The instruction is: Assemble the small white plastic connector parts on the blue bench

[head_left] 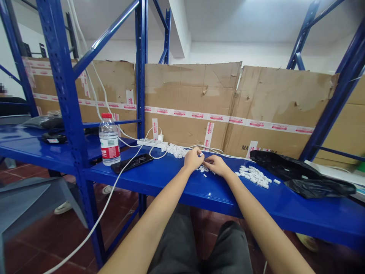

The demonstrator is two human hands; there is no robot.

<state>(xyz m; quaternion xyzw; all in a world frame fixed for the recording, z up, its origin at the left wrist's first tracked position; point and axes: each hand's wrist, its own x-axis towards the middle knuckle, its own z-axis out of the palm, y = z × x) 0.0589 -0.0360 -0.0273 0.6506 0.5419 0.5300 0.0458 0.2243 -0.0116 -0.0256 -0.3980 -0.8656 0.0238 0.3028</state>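
Observation:
My left hand (194,158) is closed in a pinch on a small white plastic piece (201,154), just above the blue table. Close beside it, my right hand (216,164) reaches down with bent fingers drawn together at a small scatter of tiny white pieces (204,169). Whatever its fingertips hold is hidden. Behind the left hand lies a heap of white pieces (177,150). Off to the right of my right hand is another pile, made of longer white blocks (254,176).
A water bottle (108,140) and a black phone (132,163) rest at the left. White cables run from a power strip (152,143) at the back. A black plastic bag (288,167) lies at the right. Cardboard panels (191,87) and blue rack posts (140,68) bound the table (176,186).

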